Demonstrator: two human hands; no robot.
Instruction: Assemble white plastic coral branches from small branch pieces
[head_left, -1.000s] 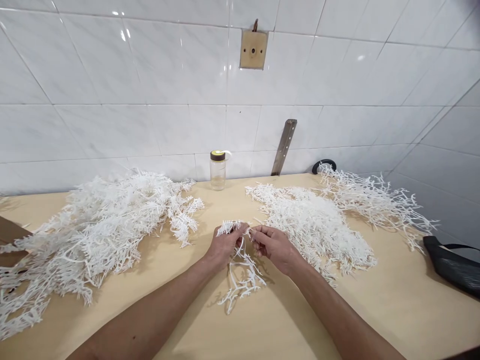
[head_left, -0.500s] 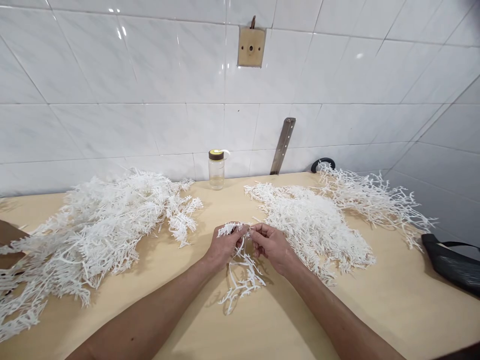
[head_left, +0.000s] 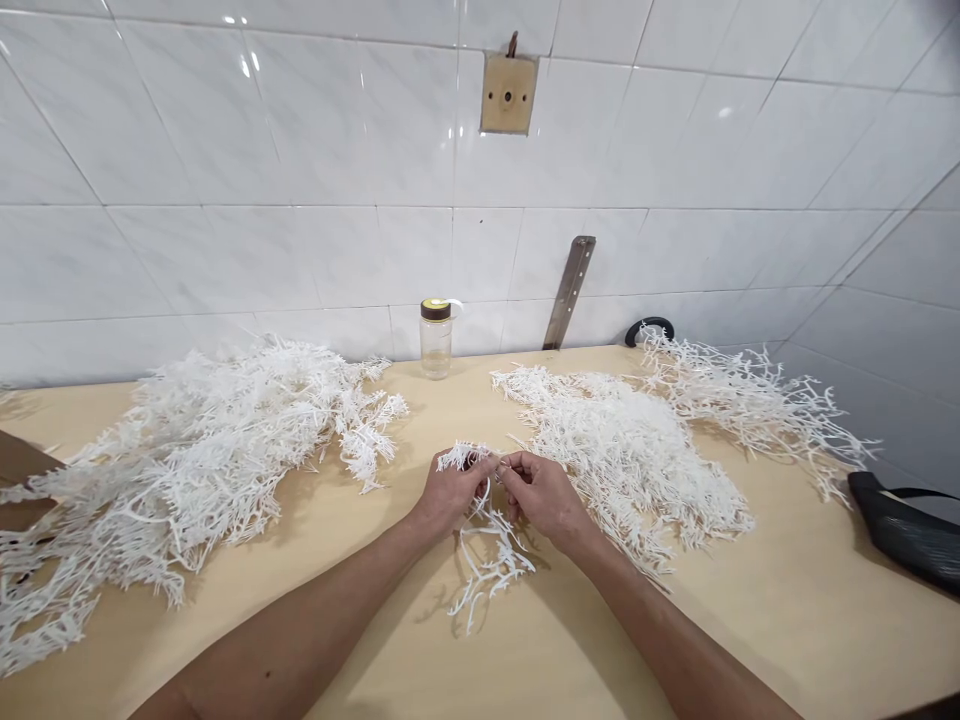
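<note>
White, plastic-looking and spindly: here's the white sprig (head_left: 491,562) in front, dangling just above the table (head_left: 420,660), its upper end between two hands. Left hand (head_left: 452,492) closed, thumb pinching the stem; right hand (head_left: 546,496) pinched shut against it, thumb to finger. Looks feather-light, bendy rather than brittle, and likely to snag; the thicker stem seems the place to hold, not those thin tips. Tough to see, though: fingers cover the join, and whether the feathery tuft (head_left: 459,457) over the left hand belongs to the same piece, I can't tell.

Out to the sides, a big left heap (head_left: 247,460), cut off by the frame and overlapping a brown object (head_left: 22,480) I can't identify; a dense right heap (head_left: 637,460); a black item (head_left: 907,535), also cut off. Farther back, looser branches (head_left: 750,400), then a bottle (head_left: 436,345) near the tiled wall (head_left: 300,260).
</note>
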